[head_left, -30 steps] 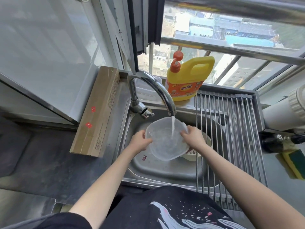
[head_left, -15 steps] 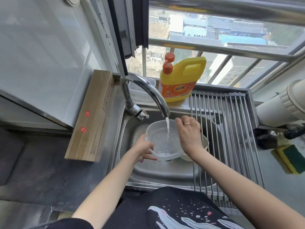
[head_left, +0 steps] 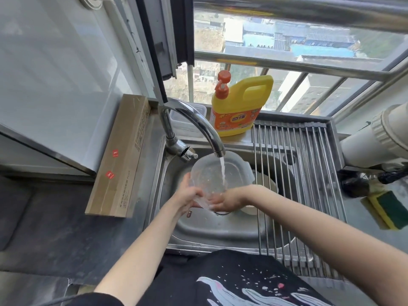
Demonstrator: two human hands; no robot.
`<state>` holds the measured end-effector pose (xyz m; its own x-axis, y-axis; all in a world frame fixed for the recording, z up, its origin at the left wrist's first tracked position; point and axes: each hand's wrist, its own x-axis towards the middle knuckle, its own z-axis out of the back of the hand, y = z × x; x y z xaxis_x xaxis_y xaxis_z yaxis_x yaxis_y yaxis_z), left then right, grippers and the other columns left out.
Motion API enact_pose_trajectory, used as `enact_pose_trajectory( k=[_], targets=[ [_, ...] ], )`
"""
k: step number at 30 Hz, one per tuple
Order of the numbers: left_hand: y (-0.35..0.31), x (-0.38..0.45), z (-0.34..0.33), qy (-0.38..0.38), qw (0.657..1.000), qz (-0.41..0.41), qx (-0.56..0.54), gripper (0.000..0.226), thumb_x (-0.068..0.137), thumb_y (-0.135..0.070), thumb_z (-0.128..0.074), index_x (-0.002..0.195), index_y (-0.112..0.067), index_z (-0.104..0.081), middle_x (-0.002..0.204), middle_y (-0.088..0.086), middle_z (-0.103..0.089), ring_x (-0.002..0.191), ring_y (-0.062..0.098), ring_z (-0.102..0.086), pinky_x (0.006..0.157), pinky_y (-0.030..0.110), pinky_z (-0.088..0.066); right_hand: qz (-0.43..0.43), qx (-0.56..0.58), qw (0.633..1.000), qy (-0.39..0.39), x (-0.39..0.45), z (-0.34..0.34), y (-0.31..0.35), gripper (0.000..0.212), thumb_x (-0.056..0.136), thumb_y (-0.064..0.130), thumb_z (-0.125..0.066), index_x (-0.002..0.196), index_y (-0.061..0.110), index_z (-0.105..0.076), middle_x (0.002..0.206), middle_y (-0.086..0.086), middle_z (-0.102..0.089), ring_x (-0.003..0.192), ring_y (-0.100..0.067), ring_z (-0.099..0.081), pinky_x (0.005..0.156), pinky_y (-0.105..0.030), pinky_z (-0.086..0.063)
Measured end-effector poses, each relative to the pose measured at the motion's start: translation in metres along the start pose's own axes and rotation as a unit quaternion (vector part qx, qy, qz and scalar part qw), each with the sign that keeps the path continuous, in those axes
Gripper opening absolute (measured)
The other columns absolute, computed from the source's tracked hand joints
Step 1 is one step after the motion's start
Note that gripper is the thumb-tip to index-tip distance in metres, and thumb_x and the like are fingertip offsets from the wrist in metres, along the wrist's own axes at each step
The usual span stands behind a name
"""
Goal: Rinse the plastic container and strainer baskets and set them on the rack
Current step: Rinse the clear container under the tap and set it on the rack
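A clear plastic container (head_left: 212,173) is tilted toward me under the running tap (head_left: 217,149), and the stream falls into it. My left hand (head_left: 187,197) grips its left rim. Under its near edge lies my right hand (head_left: 227,200), palm up, fingers partly seen through the plastic. A white bowl-like item (head_left: 268,182) lies in the sink (head_left: 220,230) behind my right wrist, mostly hidden. The roll-up steel rack (head_left: 309,173) spans the sink's right half and holds nothing.
A yellow detergent bottle (head_left: 240,107) with an orange pump stands behind the sink. A long cardboard box (head_left: 123,157) lies on the counter to the left. A green-and-yellow sponge (head_left: 386,208) and a white pipe (head_left: 375,138) are on the right.
The container has tipped so its opening faces me. My right hand dropped from the far rim to beneath the near edge. My left hand stayed on the left rim.
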<state>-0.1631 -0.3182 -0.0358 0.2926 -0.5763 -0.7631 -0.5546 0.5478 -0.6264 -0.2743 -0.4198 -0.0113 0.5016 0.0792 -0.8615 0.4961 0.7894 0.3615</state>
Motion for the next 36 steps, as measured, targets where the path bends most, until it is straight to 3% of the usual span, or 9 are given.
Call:
enact_pose_trajectory(
  k=[4, 7, 10, 14, 19, 23, 27, 33, 36],
  targets=[
    [0.009, 0.006, -0.009, -0.027, 1.000, 0.008, 0.004, 0.070, 0.073, 0.022, -0.041, 0.132, -0.014, -0.039, 0.120, 0.017, -0.055, 0.091, 0.034, -0.061, 0.051, 0.052, -0.056, -0.047, -0.117, 0.991, 0.042, -0.021, 0.004, 0.001, 0.057, 0.097, 0.060, -0.023, 0.145, 0.033, -0.036, 0.148, 0.001, -0.042, 0.136, -0.025, -0.037, 0.110, -0.042, -0.028],
    [0.013, 0.005, -0.018, -0.123, 0.991, 0.021, -0.042, 0.062, 0.080, 0.023, -0.042, 0.132, -0.011, -0.043, 0.123, 0.017, -0.052, 0.091, 0.038, -0.060, 0.051, 0.051, -0.056, -0.019, -0.315, 0.943, -0.102, -0.029, 0.009, 0.003, 0.039, 0.100, 0.041, -0.036, 0.122, 0.021, -0.061, 0.116, -0.004, -0.065, 0.110, -0.028, -0.060, 0.089, -0.037, -0.047],
    [0.013, 0.004, -0.024, -0.195, 0.977, 0.048, -0.077, 0.050, 0.083, 0.018, -0.052, 0.128, -0.005, -0.049, 0.122, 0.019, -0.056, 0.093, 0.036, -0.057, 0.072, 0.056, -0.053, 0.055, -0.408, 0.882, -0.231, -0.027, 0.001, -0.002, 0.019, 0.096, 0.025, -0.048, 0.104, 0.020, -0.065, 0.093, 0.000, -0.070, 0.086, -0.024, -0.066, 0.072, -0.032, -0.044],
    [0.014, 0.009, -0.031, -0.213, 0.965, 0.081, -0.130, 0.037, 0.083, 0.007, -0.061, 0.114, -0.012, -0.057, 0.120, 0.019, -0.060, 0.090, 0.033, -0.058, 0.066, 0.054, -0.051, 0.080, -0.401, 0.845, -0.345, -0.031, -0.007, -0.014, 0.026, 0.080, 0.051, -0.062, 0.072, 0.027, -0.066, 0.071, 0.007, -0.066, 0.071, -0.016, -0.061, 0.063, -0.028, -0.040],
    [0.011, 0.009, -0.039, -0.234, 0.968, 0.081, -0.037, 0.032, 0.093, -0.032, -0.056, 0.116, -0.010, -0.057, 0.108, 0.014, -0.052, 0.103, 0.045, -0.060, 0.068, 0.049, -0.057, 0.010, -0.118, 0.910, -0.398, -0.037, 0.002, -0.025, 0.044, 0.098, 0.050, -0.031, 0.092, 0.019, -0.060, 0.097, -0.002, -0.062, 0.097, -0.021, -0.056, 0.087, -0.037, -0.037],
    [-0.001, 0.013, -0.038, -0.207, 0.935, -0.054, 0.283, 0.025, 0.088, -0.024, -0.056, 0.090, -0.004, -0.070, 0.099, 0.021, -0.069, 0.100, 0.038, -0.063, 0.078, 0.035, -0.050, -0.087, -0.183, 0.905, -0.373, -0.025, -0.001, -0.044, 0.029, 0.094, 0.027, -0.048, 0.123, 0.022, -0.050, 0.132, -0.001, -0.050, 0.125, -0.024, -0.042, 0.099, -0.037, -0.032],
    [-0.029, 0.016, -0.042, -0.175, 0.862, -0.095, 0.466, 0.025, 0.085, -0.012, -0.053, 0.107, -0.011, -0.066, 0.112, 0.016, -0.066, 0.110, 0.036, -0.060, 0.085, 0.036, -0.049, -0.094, -0.205, 0.918, -0.327, -0.021, -0.013, -0.054, 0.043, 0.089, 0.015, -0.051, 0.131, 0.024, -0.043, 0.137, 0.002, -0.047, 0.126, -0.023, -0.042, 0.100, -0.037, -0.031],
    [-0.051, 0.023, -0.040, -0.171, 0.800, -0.088, 0.569, 0.025, 0.090, -0.017, -0.051, 0.112, -0.014, -0.062, 0.123, 0.014, -0.060, 0.118, 0.034, -0.056, 0.090, 0.035, -0.047, -0.019, -0.180, 0.962, -0.206, -0.005, -0.023, -0.040, 0.048, 0.090, 0.026, -0.054, 0.137, 0.024, -0.041, 0.135, -0.005, -0.050, 0.116, -0.027, -0.055, 0.093, -0.038, -0.043],
    [-0.044, 0.021, -0.033, -0.144, 0.827, -0.089, 0.536, 0.029, 0.085, -0.009, -0.049, 0.112, -0.017, -0.056, 0.121, 0.013, -0.059, 0.115, 0.035, -0.055, 0.089, 0.034, -0.045, 0.011, -0.157, 0.965, -0.211, 0.001, -0.033, -0.028, 0.047, 0.094, 0.035, -0.048, 0.139, 0.029, -0.038, 0.132, -0.004, -0.054, 0.111, -0.028, -0.057, 0.087, -0.038, -0.046]
  ],
)
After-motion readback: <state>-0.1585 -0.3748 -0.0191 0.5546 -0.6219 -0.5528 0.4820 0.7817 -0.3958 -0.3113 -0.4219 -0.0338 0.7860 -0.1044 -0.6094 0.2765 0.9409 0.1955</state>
